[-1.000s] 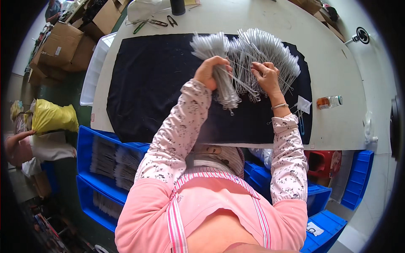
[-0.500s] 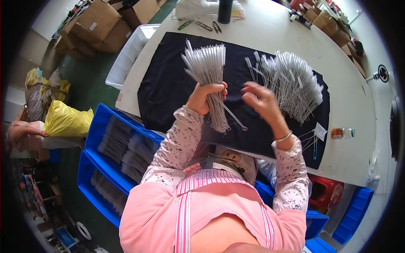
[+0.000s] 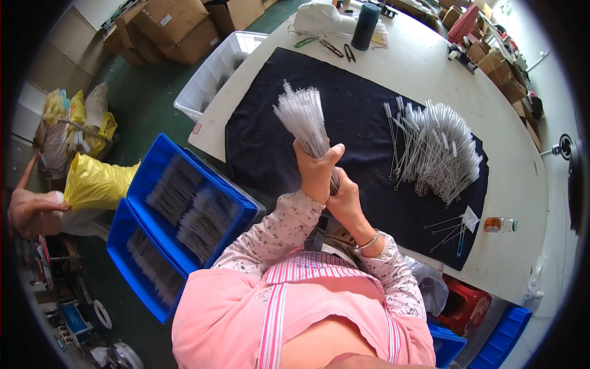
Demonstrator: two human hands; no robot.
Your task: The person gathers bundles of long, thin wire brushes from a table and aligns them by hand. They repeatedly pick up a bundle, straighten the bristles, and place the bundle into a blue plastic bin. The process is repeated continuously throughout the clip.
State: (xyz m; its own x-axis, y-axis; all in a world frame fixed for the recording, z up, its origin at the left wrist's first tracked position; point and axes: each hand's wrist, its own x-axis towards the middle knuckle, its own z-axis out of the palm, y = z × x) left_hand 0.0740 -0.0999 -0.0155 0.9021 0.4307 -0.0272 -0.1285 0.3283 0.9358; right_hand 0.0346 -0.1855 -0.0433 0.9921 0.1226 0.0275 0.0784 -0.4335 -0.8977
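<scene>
My left hand (image 3: 315, 170) grips a bundle of thin wire brushes (image 3: 302, 118) with white bristle heads, held upright above the near edge of the black cloth (image 3: 362, 123). My right hand (image 3: 345, 198) sits just below and behind it, closed around the lower wire ends of the same bundle. A larger loose pile of the same brushes (image 3: 437, 149) lies on the cloth to the right, well apart from both hands.
Two blue crates (image 3: 184, 203) with stacked brushes stand on the floor at the left, below the white table (image 3: 510, 203). A white bin (image 3: 212, 71), cardboard boxes (image 3: 178, 27), a dark cylinder (image 3: 365, 26), scissors (image 3: 348, 53), a small bottle (image 3: 499, 225) and another person's hand (image 3: 27, 212) are around.
Both hands have lifted the bundle off the cloth and swung it left toward the table's near edge; the right hand left the loose pile and closed on the bundle's lower end.
</scene>
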